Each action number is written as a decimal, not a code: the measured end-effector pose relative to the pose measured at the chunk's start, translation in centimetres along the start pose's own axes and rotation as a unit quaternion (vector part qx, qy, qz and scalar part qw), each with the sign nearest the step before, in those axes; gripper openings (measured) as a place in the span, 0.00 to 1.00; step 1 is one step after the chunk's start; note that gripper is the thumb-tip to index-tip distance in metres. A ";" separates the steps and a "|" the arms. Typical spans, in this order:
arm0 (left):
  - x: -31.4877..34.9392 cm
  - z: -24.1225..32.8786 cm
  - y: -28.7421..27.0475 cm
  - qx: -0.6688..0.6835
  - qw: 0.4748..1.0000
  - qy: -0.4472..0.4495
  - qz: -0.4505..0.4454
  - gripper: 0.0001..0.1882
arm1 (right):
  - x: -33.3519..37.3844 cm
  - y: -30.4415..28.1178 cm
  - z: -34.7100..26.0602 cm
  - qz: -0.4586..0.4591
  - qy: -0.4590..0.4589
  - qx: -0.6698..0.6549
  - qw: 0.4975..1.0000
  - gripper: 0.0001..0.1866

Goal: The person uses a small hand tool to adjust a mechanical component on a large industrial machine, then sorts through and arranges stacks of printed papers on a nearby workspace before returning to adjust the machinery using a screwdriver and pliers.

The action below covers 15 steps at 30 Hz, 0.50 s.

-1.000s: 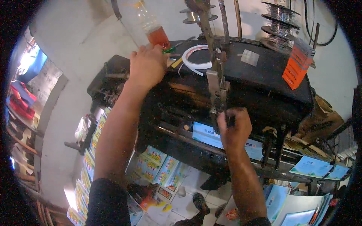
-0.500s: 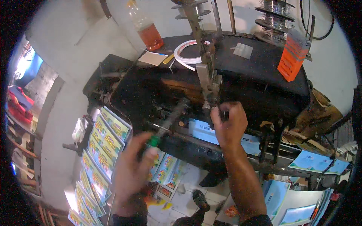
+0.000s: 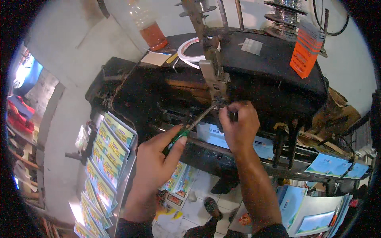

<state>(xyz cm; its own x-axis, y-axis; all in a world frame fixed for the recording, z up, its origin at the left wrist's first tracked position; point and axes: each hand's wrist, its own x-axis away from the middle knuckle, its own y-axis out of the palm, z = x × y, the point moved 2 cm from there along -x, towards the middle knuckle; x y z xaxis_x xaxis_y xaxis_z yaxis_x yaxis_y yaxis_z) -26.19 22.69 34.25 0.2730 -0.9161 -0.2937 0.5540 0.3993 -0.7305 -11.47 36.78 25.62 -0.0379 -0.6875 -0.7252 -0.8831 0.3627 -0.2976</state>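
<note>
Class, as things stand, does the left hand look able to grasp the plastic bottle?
Probably not: the left hand holds a green-handled screwdriver, though nothing appears to block the plastic bottle.

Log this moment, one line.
left hand: holds green-handled metal screwdriver, tip at grey metal bracket | right hand: beside bracket's lower end, hold unclear | behind: flat white ring, orange rectangular box

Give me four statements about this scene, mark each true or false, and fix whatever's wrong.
1. The left hand holds a green-handled metal screwdriver. True.
2. The clear plastic bottle of reddish liquid is right of the orange rectangular box. False: it is left of it.
3. A white ring-shaped roll lies on the black machine top. True.
4. The screwdriver points away from the silver metal bracket. False: it points toward the bracket's lower end.
</note>
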 end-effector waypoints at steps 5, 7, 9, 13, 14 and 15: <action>-0.6 -0.4 -0.4 0.128 0.982 -0.126 -0.058 0.18 | 0.0 0.1 0.0 0.011 -0.013 -0.003 1.000 0.12; -0.9 -0.5 -0.8 0.156 0.972 -0.155 -0.079 0.17 | 0.0 0.2 -0.1 0.017 -0.013 -0.008 1.000 0.12; -1.1 -0.7 -1.0 0.168 0.968 -0.161 -0.091 0.18 | 0.0 0.2 -0.2 0.024 -0.027 -0.002 0.999 0.12; -1.3 -1.2 -1.1 0.160 0.965 -0.173 -0.116 0.19 | -0.1 0.2 -0.1 0.033 -0.040 -0.011 0.999 0.13; -1.4 -1.1 -1.1 0.161 0.965 -0.172 -0.117 0.19 | -0.1 0.2 -0.1 0.031 -0.038 -0.006 0.999 0.13; -1.4 -0.9 -1.0 0.166 0.963 -0.177 -0.120 0.19 | -0.1 0.2 -0.1 0.028 -0.034 -0.003 0.999 0.13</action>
<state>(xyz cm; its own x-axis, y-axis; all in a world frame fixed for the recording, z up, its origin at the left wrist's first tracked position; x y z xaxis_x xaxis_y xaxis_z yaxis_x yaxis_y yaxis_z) -27.83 23.56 34.80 0.3235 -0.9372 0.1307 0.8391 0.2203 -0.4974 -11.69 36.87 25.69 -0.0559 -0.6209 -0.7819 -0.8829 0.3965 -0.2517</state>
